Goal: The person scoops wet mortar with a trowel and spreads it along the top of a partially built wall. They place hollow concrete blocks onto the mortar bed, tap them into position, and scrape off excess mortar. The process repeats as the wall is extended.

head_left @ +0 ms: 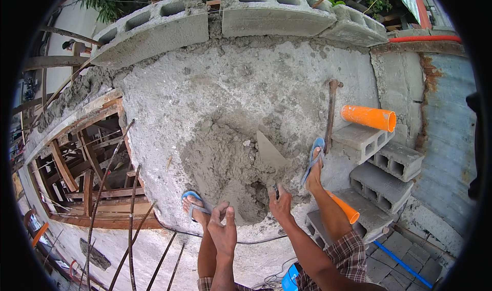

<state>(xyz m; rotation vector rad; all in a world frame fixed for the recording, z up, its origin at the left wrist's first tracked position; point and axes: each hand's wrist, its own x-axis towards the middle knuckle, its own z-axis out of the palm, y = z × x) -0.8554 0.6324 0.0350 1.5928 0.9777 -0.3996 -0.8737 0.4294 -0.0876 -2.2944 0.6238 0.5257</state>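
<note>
A pile of wet grey mortar (220,158) lies on the rough concrete slab (159,96) between my feet. My right hand (280,203) is closed around the handle of a trowel, and the pointed trowel blade (270,151) rests on the right side of the pile. Its handle is mostly hidden by my fingers. Near the lower edge of the mortar, my left hand (224,230) is raised with bent, loosely parted fingers and nothing visible in it.
Hollow concrete blocks (277,22) line the far edge. A hammer (332,109) lies at right, near an orange pipe (366,117) on stacked blocks (382,186). At left, a framed opening (92,163) drops away beside upright rebars (130,224). A thin cable (256,242) crosses behind my feet.
</note>
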